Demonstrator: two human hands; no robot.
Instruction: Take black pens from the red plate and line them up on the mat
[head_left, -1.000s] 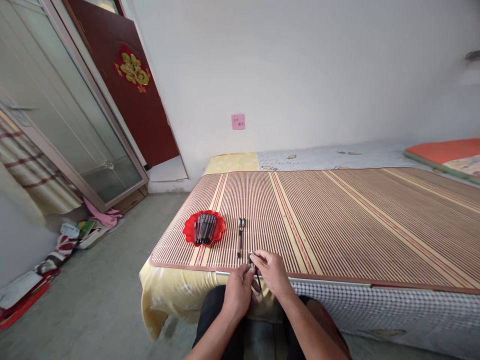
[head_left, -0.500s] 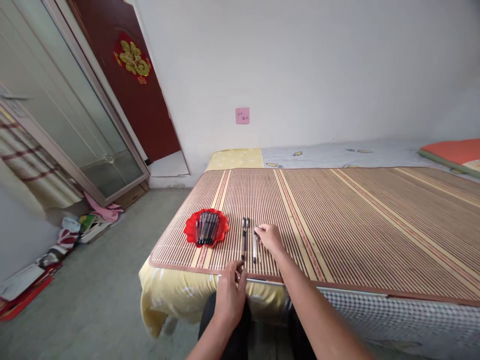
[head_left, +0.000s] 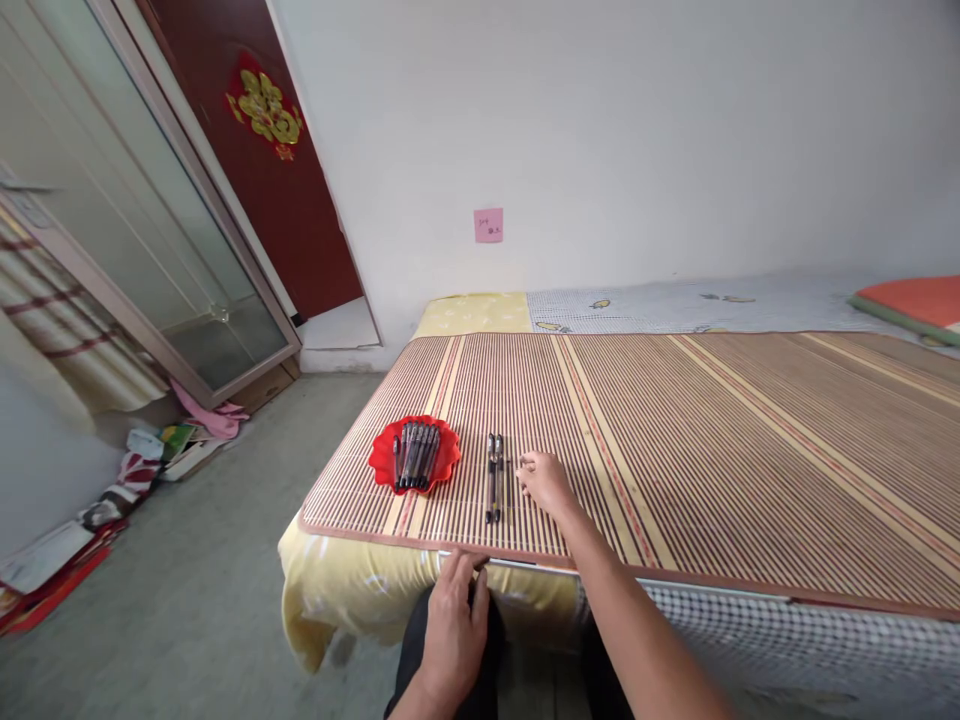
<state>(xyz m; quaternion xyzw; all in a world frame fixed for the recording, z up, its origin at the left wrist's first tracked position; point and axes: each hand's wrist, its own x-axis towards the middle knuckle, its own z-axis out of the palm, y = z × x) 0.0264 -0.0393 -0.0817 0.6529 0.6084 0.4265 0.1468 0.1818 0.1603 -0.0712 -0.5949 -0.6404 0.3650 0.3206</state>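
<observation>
On the bamboo mat [head_left: 675,430] that covers the bed [head_left: 352,590], near its front edge, the right hand [head_left: 544,480] rests with fingers curled loosely, fingertips [head_left: 523,466] at a pen [head_left: 509,487] that lies just beside them — whether they pinch it or only touch it cannot be told at this size. To the left of that pen lie two more pens [head_left: 493,478] side by side, touching or nearly so. All three have their long axis running away from the person, along the mat's stripes, with the darker capped ends at the far side.

Further left sits a red scalloped dish [head_left: 382,462] holding a bundle of dark pens [head_left: 415,455], packed parallel and pointing the same front-to-back way, tilted slightly to the right at their far ends.

The left hand [head_left: 452,620] is off the mat — it lies palm down below the bed's front edge, fingers loosely together, fingertips just touching the mat's brown border, holding nothing.

On the wall behind, a pink note [head_left: 488,225] is stuck above the bed.
</observation>
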